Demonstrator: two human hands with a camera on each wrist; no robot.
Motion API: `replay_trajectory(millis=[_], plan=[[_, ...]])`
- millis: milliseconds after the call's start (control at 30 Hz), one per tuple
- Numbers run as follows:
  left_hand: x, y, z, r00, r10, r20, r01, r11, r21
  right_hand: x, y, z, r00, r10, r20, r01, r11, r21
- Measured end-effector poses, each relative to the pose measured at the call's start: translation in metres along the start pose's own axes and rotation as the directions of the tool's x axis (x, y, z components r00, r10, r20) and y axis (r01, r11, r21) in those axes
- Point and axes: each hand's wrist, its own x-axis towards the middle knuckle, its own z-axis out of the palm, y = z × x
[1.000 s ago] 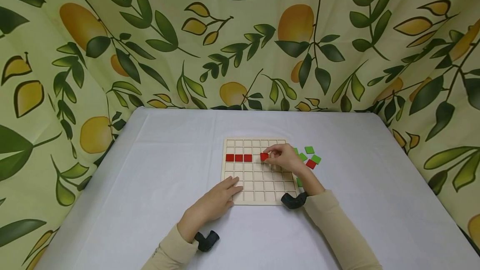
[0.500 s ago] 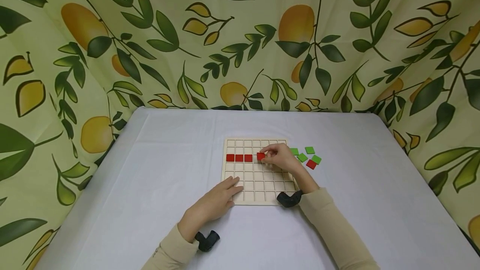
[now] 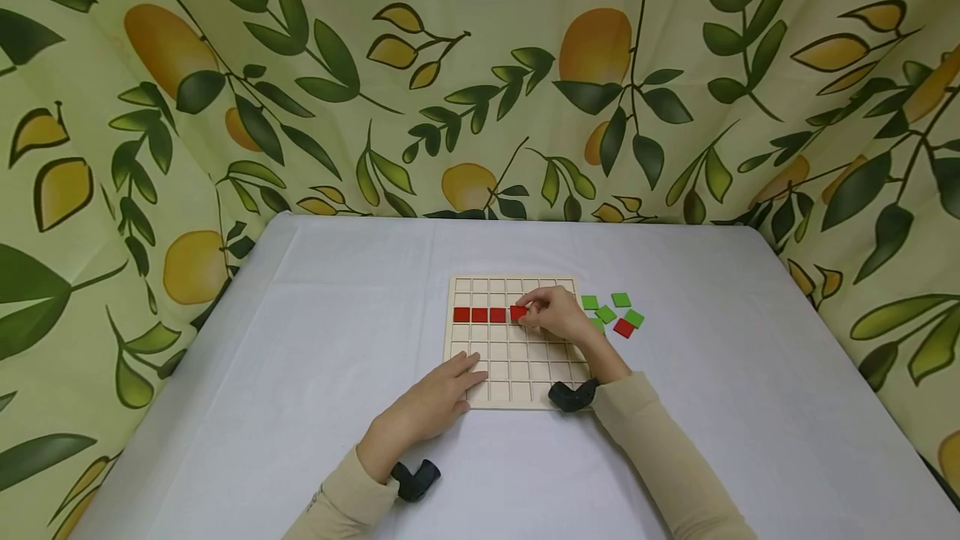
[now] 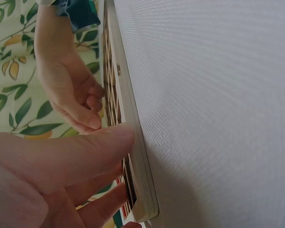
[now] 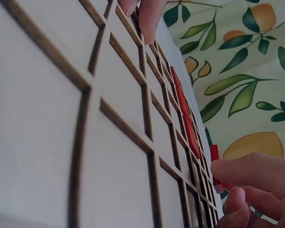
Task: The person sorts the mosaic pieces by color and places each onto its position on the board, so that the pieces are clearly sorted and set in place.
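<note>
A pale wooden grid board [image 3: 498,372] lies on the white table. Three red square tiles [image 3: 480,315] sit side by side in its third row from the back. My right hand [image 3: 557,312] pinches another red tile [image 3: 517,314] between thumb and fingers, just right of those three; in the right wrist view this held tile [image 5: 214,153] stands over the grid's surface. My left hand [image 3: 431,398] rests on the board's front left corner with fingers extended, and in the left wrist view its thumb [image 4: 115,137] lies along the board's edge.
Several green tiles [image 3: 621,300] and one loose red tile [image 3: 624,328] lie on the table [image 3: 712,340] right of the board, near the right forearm. A leaf-and-fruit patterned curtain [image 3: 510,65] hangs behind the table. Each wrist wears a black device [image 3: 573,396].
My right hand has moved left with the red tile, bringing it next to the row of three. More green tiles show beside the board. The left hand has stayed in place.
</note>
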Motion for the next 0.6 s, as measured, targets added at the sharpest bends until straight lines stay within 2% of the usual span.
replay_trajectory(millis=[267, 600], plan=[[0.0003, -0.0006, 0.0002, 1.000, -0.012, 0.007, 0.013, 1.000, -0.020, 0.0039, 0.0008, 0.0030, 0.999, 0.039, -0.009, -0.039, 0.999, -0.012], [-0.0007, -0.0001, -0.0006, 1.000, -0.009, 0.006, 0.009, 0.999, -0.031, 0.0066, 0.0010, 0.0053, 0.999, 0.047, -0.014, -0.047, 0.998, -0.049]])
